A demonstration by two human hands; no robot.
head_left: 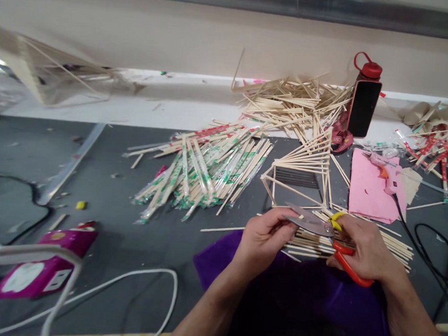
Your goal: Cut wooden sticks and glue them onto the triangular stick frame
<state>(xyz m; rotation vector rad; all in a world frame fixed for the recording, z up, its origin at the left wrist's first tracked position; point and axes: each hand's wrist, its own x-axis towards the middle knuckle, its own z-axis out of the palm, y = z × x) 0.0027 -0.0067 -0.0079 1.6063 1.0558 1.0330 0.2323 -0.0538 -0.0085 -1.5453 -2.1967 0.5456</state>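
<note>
My right hand (360, 244) grips scissors (319, 227) with orange and yellow handles, their blades parted and pointing left. Close to the blade tips, the fingers of my left hand (263, 237) are pinched together on a thin wooden stick, mostly hidden by fingers and blades; a short pale end shows between the blades. Below and behind the scissors lie several loose wooden sticks (391, 246) in a row. Just beyond my hands stands a frame (301, 165) built from sticks, with a fan of sticks along its top.
Paper-wrapped chopsticks (208, 172) are heaped left of the frame, and bare sticks (290, 103) pile up behind. A phone (364, 108) leans on a red-capped bottle (371, 71). At right, a glue gun (388, 177) rests on pink cloth (363, 198). A white cable (124, 273) crosses the front left.
</note>
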